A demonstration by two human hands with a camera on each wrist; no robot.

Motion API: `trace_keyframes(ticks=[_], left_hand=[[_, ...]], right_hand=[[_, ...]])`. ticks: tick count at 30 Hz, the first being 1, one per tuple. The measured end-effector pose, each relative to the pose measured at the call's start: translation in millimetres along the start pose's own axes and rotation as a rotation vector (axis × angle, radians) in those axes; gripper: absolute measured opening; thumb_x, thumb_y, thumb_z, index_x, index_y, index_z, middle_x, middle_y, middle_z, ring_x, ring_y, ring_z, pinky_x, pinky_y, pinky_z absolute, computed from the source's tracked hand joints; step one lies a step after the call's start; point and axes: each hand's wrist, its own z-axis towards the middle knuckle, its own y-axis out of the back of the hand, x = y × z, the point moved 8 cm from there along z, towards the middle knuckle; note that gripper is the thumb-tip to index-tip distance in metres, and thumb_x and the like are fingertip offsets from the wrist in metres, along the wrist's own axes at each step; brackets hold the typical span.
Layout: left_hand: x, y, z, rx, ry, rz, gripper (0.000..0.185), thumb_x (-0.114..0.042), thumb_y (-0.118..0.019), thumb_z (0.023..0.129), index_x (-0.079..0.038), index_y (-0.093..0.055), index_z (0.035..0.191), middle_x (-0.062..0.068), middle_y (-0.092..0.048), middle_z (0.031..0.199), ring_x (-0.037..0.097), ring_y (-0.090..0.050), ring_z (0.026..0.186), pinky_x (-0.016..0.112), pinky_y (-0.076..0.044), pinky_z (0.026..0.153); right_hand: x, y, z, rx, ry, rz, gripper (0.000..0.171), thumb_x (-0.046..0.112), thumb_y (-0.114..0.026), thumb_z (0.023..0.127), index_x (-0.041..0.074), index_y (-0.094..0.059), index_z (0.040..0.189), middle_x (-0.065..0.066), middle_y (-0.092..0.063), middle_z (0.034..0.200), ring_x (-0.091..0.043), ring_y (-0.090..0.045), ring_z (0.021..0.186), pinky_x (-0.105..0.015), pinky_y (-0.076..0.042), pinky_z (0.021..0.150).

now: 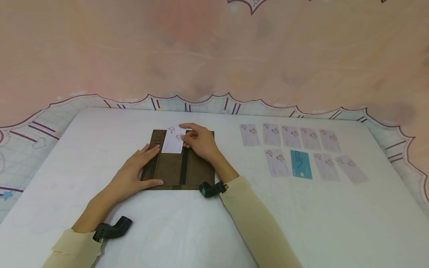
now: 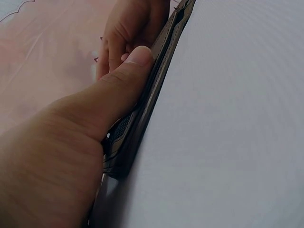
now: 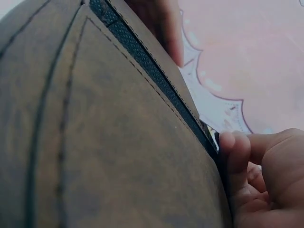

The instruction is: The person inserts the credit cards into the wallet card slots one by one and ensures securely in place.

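A brown leather wallet (image 1: 171,169) with dark bands lies spread on the white table. A white card with a floral print (image 1: 172,141) overlaps its upper left part and sticks out slightly past the far edge. My right hand (image 1: 201,143) pinches the card's right edge between thumb and fingers. My left hand (image 1: 134,171) rests along the wallet's left side, its fingers extended over the border and its thumb near the lower corner. From the left wrist, the thumb (image 2: 118,80) presses on the wallet. From the right wrist, the wallet's stitched leather (image 3: 123,142) fills much of the view.
To the right, several pale printed cards (image 1: 291,136) lie in two rows, with one blue card (image 1: 301,165) in the nearer row. A black band (image 1: 112,229) circles the left wrist, another (image 1: 212,189) the right. A patterned cloth (image 1: 214,56) hangs behind the table.
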Motion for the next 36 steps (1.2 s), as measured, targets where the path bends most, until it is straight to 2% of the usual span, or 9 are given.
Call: trace_keyframes(ticks=[5,10,14,24,31,36], left_hand=[[0.7,0.5,-0.2,0.004,0.01,-0.011,0.092,-0.034,-0.083,0.074,-0.013,-0.034,0.149,0.023,-0.031,0.15,0.044,-0.02,0.139,0.064,-0.018,0.107],[1.7,0.0,-0.2,0.009,0.019,-0.019,0.094,-0.033,-0.083,0.073,-0.013,-0.033,0.15,0.024,-0.03,0.15,0.045,-0.019,0.139,0.065,-0.018,0.107],[2.0,-0.4,-0.5,0.006,0.015,-0.018,0.096,-0.034,-0.084,0.072,-0.013,-0.032,0.15,0.024,-0.029,0.15,0.044,-0.018,0.14,0.063,-0.017,0.108],[-0.3,-1.3,-2.9,-0.006,-0.051,0.009,0.1,-0.037,-0.084,0.07,-0.011,-0.031,0.15,0.019,-0.034,0.15,0.037,-0.017,0.142,0.05,-0.012,0.115],[-1.1,-0.9,-2.9,-0.007,-0.047,0.01,0.1,-0.036,-0.085,0.07,-0.011,-0.03,0.151,0.018,-0.033,0.15,0.038,-0.017,0.142,0.053,-0.013,0.113],[-0.7,-1.1,-2.6,0.001,-0.021,0.001,0.1,-0.035,-0.085,0.07,-0.012,-0.031,0.151,0.023,-0.03,0.151,0.043,-0.018,0.14,0.061,-0.016,0.11]], right_hand=[[4.1,-4.7,0.8,0.037,0.045,-0.136,0.035,0.015,-0.063,0.094,0.015,-0.061,0.129,-0.002,-0.067,0.084,-0.011,-0.062,0.068,-0.021,-0.049,0.06],[5.3,-6.3,1.4,0.055,0.059,-0.203,0.033,0.016,-0.064,0.093,0.015,-0.063,0.127,-0.002,-0.066,0.091,-0.009,-0.063,0.072,-0.021,-0.047,0.062],[6.3,-7.1,0.6,0.073,0.057,-0.233,0.033,0.017,-0.064,0.093,0.016,-0.063,0.126,-0.001,-0.066,0.093,-0.008,-0.061,0.075,-0.02,-0.046,0.064],[6.8,-11.5,-2.0,0.126,0.065,-0.263,0.027,0.019,-0.065,0.093,0.015,-0.067,0.119,0.0,-0.064,0.093,-0.01,-0.057,0.076,-0.019,-0.045,0.066],[6.9,-12.8,-2.9,0.144,0.067,-0.29,0.026,0.02,-0.066,0.092,0.015,-0.068,0.117,0.001,-0.064,0.095,-0.01,-0.057,0.08,-0.019,-0.045,0.07],[7.2,-14.8,-3.2,0.165,0.087,-0.289,0.024,0.019,-0.068,0.091,0.015,-0.069,0.115,0.001,-0.062,0.093,-0.01,-0.056,0.079,-0.019,-0.045,0.068]])
